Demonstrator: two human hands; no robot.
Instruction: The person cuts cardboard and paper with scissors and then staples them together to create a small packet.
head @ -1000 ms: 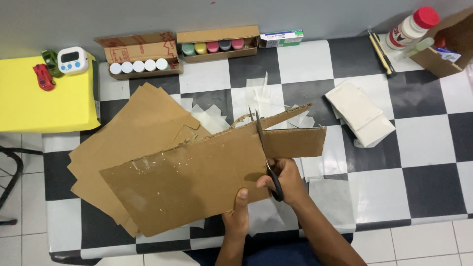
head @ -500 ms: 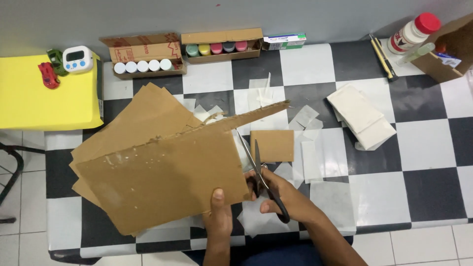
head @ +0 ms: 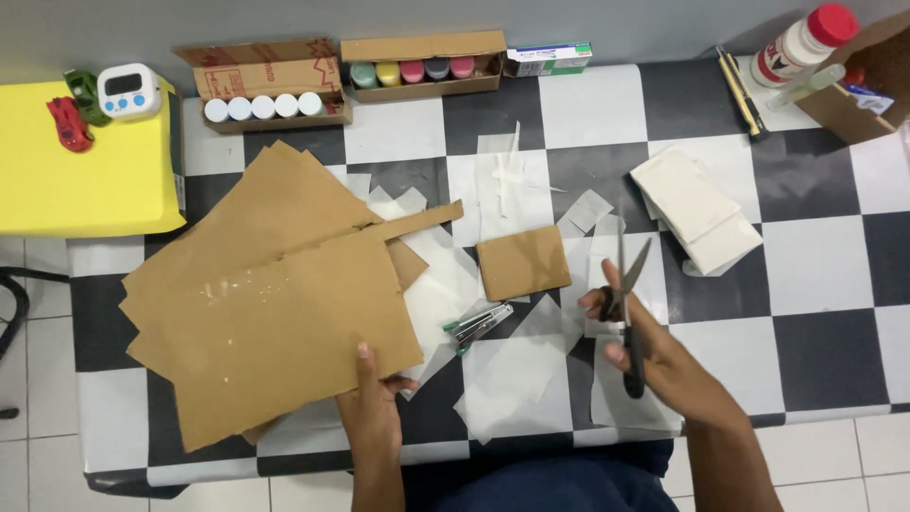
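My right hand (head: 654,351) grips a pair of black-handled scissors (head: 627,303) with the blades apart, pointing away from me, over white paper scraps. My left hand (head: 372,403) pinches the near edge of a large brown cardboard sheet (head: 275,322) lying on the checkered table (head: 815,284). A small cut-off cardboard square (head: 522,262) lies flat between the two hands, touched by neither. More cardboard sheets (head: 256,204) lie under the big one.
Two open boxes of paint pots (head: 265,95) (head: 417,68) stand at the back. A stack of white sheets (head: 697,209) lies right of centre. A glue bottle (head: 801,43) and cardboard box (head: 867,81) sit far right. A yellow stand (head: 76,175) with a timer (head: 125,90) is at left. A stapler-like tool (head: 474,325) lies mid-table.
The scissors cut through the cardboard; the small square dropped free onto the table. My right hand moved right with the scissors, and my left hand pulled the big sheet to the left.
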